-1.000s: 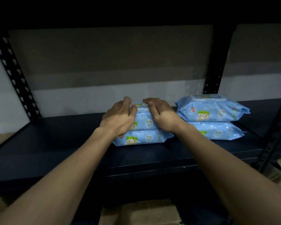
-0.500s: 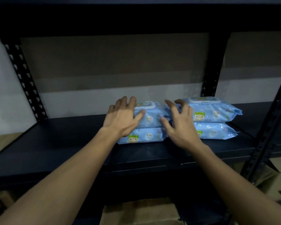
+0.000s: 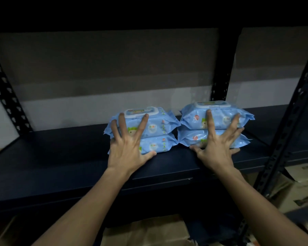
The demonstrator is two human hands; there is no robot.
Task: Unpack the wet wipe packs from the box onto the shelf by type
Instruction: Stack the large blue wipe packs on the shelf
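1. Hands are now set apart, one to each stack: a second ago both were cupped together on the top pack of the left stack, and half a second ago they were lifting off it with fingers opening.
2. The left hand [image 3: 130,148] is spread wide, fingers straight, and is laid flat against the front of the left stack [image 3: 142,130], at about 11 o'clock from the middle of the view.
3. The right hand [image 3: 219,148] is spread in the same way and is pressed against the front of the right stack [image 3: 215,126], at about 1 o'clock; nothing is pinched or gripped by either hand.
4. The change is judged to mean that the last pack has been released and both stacks are being squared or pushed back on the shelf [image 3: 60,157], so this placement step looks nearly done.
5. Counted: two stacks, two packs in each, four light-blue wet wipe packs in all, every one seen with the same print, so one type is shown so far.
6. The stacks are placed side by side, their crimped ends just touching or nearly so.
7. Cardboard [image 3: 146,233] is seen below the shelf at 6 o'clock; whether it is the task's box, and how many packs are left, cannot be told.
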